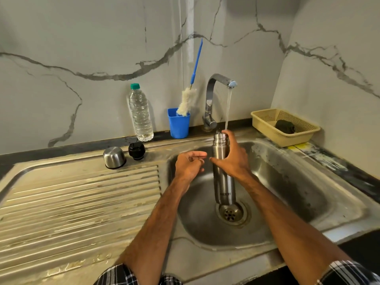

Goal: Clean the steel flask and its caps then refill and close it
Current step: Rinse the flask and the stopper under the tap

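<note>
So, domed steel cap (114, 157) and black plastic stopper (136, 151) sit parked on the ribbed drainboard (82, 202), clear of splash. Our left hand (189, 165) hangs empty, loosely curled, beside the tall brushed-steel flask (222, 185). Our right hand (232, 159) grips its neck, upright over the sink drain (230, 213), mouth catching the tap stream (227, 112).

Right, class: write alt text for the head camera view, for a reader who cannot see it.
A person's right hand holds an open steel flask upright in a sink under a running tap, the left hand loose beside it. On the drainboard stand a steel cap and a black cap.
</note>
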{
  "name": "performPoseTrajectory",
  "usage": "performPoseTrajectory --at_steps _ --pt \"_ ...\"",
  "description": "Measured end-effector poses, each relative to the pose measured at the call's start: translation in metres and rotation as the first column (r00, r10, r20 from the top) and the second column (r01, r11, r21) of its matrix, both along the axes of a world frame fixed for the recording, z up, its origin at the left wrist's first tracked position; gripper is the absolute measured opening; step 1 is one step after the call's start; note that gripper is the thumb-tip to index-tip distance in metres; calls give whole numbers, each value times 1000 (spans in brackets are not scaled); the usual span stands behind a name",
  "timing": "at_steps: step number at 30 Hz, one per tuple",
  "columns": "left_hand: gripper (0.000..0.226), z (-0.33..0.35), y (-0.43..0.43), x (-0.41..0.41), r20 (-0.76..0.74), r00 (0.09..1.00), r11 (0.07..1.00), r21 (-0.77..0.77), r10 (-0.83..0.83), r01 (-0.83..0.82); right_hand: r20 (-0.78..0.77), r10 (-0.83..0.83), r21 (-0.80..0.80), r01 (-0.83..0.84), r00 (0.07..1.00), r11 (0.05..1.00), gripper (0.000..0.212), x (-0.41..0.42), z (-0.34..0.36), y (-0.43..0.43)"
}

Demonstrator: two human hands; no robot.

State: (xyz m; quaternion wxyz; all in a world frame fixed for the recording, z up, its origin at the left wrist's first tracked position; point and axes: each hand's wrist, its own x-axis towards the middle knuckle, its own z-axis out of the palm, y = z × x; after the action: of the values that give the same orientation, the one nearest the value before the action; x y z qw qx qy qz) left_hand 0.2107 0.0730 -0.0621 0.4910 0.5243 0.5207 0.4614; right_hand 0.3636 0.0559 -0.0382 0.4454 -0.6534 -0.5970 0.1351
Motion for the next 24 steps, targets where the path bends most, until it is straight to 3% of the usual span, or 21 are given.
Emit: performPoseTrajectory --at_steps 4,8,10,12,14,17,20,22,24 --pt "30 2 -1 -6 -50 999 1000 27 -3 5 -60 -31 112 38 998 993 106 0 7 2" --pt "15 7 -7 -5 -153 985 997 5 -80 82 -33 57 -94 -60 998 994 102 0 -4 1" --pt "22 13 -11 -8 -183 964 977 -124 -195 174 -266 -41 -175 -7 963 985 101 6 -6 3" --pt "42 18 -13 -17 -103 938 919 -260 -331 296 -589 -180 -300 -7 788 954 93 17 -3 4" --pt "57 21 -10 -29 57 923 875 -301 -381 380 -748 -279 -428 -117 602 896 77 26 -2 -1" --pt "68 24 -3 -45 339 887 877 -254 -315 408 -865 -359 -433 -160 352 887 57 30 -1 -3" --pt "67 29 -1 -49 582 782 886 -215 -222 411 -930 -362 -365 -271 65 891 50 23 1 -3" --pt "66 33 -3 -47 650 726 885 -173 -226 431 -929 -366 -328 -345 -50 879 48 17 0 -1" --pt "63 36 -6 -43 665 710 891 -147 -232 429 -922 -376 -319 -362 -98 876 48 14 -1 0"
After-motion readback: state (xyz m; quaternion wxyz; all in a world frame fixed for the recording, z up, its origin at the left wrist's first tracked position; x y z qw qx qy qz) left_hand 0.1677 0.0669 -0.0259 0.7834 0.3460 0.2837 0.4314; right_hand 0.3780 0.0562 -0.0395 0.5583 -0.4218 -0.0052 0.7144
